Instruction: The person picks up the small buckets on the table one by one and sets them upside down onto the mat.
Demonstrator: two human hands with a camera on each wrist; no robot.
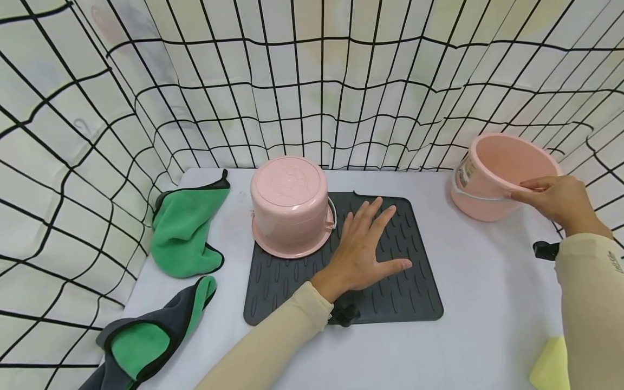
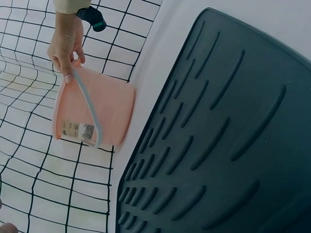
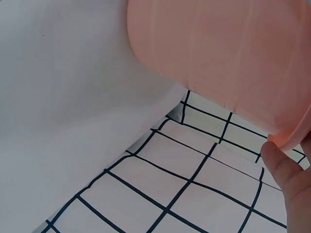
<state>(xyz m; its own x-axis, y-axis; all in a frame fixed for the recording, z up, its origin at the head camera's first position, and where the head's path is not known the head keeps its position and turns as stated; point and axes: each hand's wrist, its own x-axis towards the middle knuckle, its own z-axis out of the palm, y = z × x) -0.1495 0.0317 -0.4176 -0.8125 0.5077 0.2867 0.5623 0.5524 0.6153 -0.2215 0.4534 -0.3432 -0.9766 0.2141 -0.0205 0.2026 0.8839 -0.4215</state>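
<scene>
At the right back of the table, my right hand [image 1: 556,197] pinches the rim of an upright pink bucket [image 1: 480,203] with a pale handle and a label. The left wrist view shows the same hand [image 2: 65,48] at the rim of that bucket [image 2: 109,102]. In the right wrist view, the thumb lies against the rim near the handle's lug. My left hand [image 1: 358,252] is spread flat over a dark grey ridged mat [image 1: 409,292], holding nothing. Just left of its fingertips, a second pink bucket [image 1: 290,211] stands upside down on the mat's back left part.
Two green and dark grey cloths, one at the back [image 1: 187,233] and one in front [image 1: 146,346], lie along the left side. A yellow item [image 1: 551,365] shows at the front right. White panels with a black grid [image 1: 322,86] enclose the table's back and sides.
</scene>
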